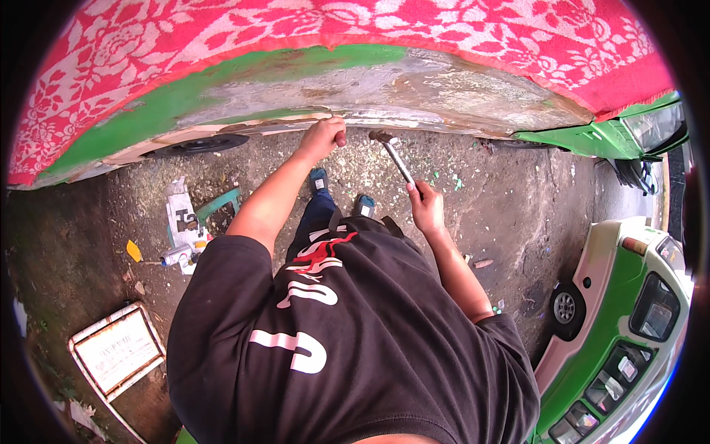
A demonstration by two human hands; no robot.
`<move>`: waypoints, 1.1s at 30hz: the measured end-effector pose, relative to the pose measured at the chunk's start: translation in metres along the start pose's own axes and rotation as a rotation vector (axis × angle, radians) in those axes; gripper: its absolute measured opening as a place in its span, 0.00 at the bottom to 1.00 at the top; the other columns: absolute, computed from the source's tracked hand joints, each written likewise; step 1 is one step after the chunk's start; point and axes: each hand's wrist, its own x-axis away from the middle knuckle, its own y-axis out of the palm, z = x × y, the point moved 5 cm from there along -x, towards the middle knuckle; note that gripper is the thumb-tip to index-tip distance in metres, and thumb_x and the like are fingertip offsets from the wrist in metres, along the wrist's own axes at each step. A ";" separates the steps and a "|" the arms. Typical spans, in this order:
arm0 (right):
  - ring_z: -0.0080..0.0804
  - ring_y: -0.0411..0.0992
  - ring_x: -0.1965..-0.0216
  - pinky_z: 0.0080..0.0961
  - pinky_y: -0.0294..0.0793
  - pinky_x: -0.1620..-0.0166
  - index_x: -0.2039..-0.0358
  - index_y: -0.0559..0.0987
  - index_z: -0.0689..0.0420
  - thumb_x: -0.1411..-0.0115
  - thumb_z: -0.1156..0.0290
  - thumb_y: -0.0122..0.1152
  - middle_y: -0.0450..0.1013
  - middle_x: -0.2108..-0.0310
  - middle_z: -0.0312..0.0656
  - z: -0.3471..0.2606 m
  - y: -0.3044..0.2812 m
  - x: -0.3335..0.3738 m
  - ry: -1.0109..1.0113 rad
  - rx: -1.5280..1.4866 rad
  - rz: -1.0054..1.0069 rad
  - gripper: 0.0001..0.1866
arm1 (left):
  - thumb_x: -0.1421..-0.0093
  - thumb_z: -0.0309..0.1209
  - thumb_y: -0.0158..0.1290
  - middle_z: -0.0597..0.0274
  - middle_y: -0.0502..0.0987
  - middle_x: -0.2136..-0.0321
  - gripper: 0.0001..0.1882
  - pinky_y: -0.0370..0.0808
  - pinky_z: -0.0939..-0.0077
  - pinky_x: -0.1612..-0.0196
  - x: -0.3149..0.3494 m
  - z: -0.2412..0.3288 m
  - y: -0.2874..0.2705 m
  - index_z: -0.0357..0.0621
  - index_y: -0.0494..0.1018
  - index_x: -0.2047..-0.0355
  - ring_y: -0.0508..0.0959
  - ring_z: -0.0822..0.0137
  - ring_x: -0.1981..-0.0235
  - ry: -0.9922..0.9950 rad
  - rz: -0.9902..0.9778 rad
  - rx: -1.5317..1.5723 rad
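Note:
My right hand (427, 209) is closed round the handle of a hammer (398, 160), its head raised toward the vehicle side ahead of me. My left hand (322, 140) is closed on a small reddish-brown handle (340, 138); the rest of that tool is hidden. It is at the lower edge of a vehicle body panel (296, 89), and I cannot tell whether it touches the metal. The panel is partly green and partly stripped to grey and brown patches. A red and pink floral cloth (355, 22) drapes over the panel's top.
Paint chips litter the rough ground round my shoes (318, 180). On the left lie a green curved piece (220, 205), a spray can (176, 256) and a rusty-framed white sign (118, 348). A green and white van (614, 325) stands to the right.

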 end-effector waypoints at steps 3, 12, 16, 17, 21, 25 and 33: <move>0.50 0.75 0.75 0.40 0.70 0.70 0.61 0.79 0.59 0.36 0.56 0.56 0.74 0.78 0.52 -0.002 -0.001 0.005 0.007 0.014 -0.010 0.17 | 0.51 0.19 0.55 0.62 0.76 0.61 0.10 0.73 0.60 0.61 -0.003 0.012 0.002 0.43 0.71 0.68 0.77 0.52 0.61 -0.057 -0.069 -0.070; 0.50 0.74 0.76 0.41 0.70 0.70 0.61 0.79 0.59 0.36 0.55 0.56 0.73 0.80 0.51 0.007 0.005 0.004 0.052 -0.016 -0.026 0.18 | 0.51 0.21 0.57 0.61 0.75 0.62 0.08 0.74 0.60 0.61 -0.008 0.017 0.002 0.43 0.71 0.71 0.77 0.52 0.61 -0.036 -0.053 -0.080; 0.50 0.74 0.76 0.40 0.70 0.70 0.61 0.79 0.59 0.35 0.55 0.55 0.73 0.80 0.51 0.005 0.005 0.003 0.079 -0.020 -0.045 0.19 | 0.51 0.21 0.56 0.60 0.76 0.58 0.09 0.74 0.60 0.60 -0.002 0.012 0.003 0.43 0.71 0.69 0.77 0.50 0.59 -0.019 -0.062 -0.060; 0.50 0.75 0.75 0.40 0.70 0.69 0.61 0.79 0.59 0.35 0.55 0.55 0.74 0.80 0.51 0.005 0.006 0.004 0.080 -0.027 -0.041 0.19 | 0.51 0.21 0.56 0.60 0.76 0.58 0.09 0.74 0.61 0.59 0.001 0.011 0.003 0.43 0.71 0.69 0.77 0.50 0.59 -0.018 -0.065 -0.053; 0.50 0.75 0.75 0.41 0.70 0.69 0.62 0.79 0.60 0.35 0.55 0.55 0.74 0.79 0.52 0.006 0.007 0.003 0.050 -0.055 -0.030 0.19 | 0.51 0.21 0.55 0.60 0.76 0.57 0.08 0.74 0.61 0.59 0.002 0.009 -0.001 0.44 0.72 0.69 0.77 0.50 0.59 0.002 -0.077 -0.068; 0.51 0.75 0.74 0.41 0.71 0.68 0.62 0.79 0.60 0.35 0.55 0.55 0.74 0.78 0.52 0.008 0.008 0.003 0.061 -0.050 -0.034 0.19 | 0.51 0.21 0.55 0.59 0.76 0.60 0.08 0.73 0.61 0.60 -0.003 0.012 -0.001 0.43 0.71 0.70 0.77 0.50 0.61 0.012 -0.088 -0.055; 0.35 0.67 0.82 0.34 0.66 0.75 0.62 0.78 0.63 0.35 0.59 0.56 0.69 0.84 0.47 0.003 0.008 0.004 -0.002 -0.092 0.022 0.17 | 0.52 0.21 0.55 0.57 0.75 0.66 0.07 0.73 0.61 0.63 -0.014 0.008 0.004 0.43 0.71 0.71 0.77 0.49 0.64 0.028 -0.040 -0.074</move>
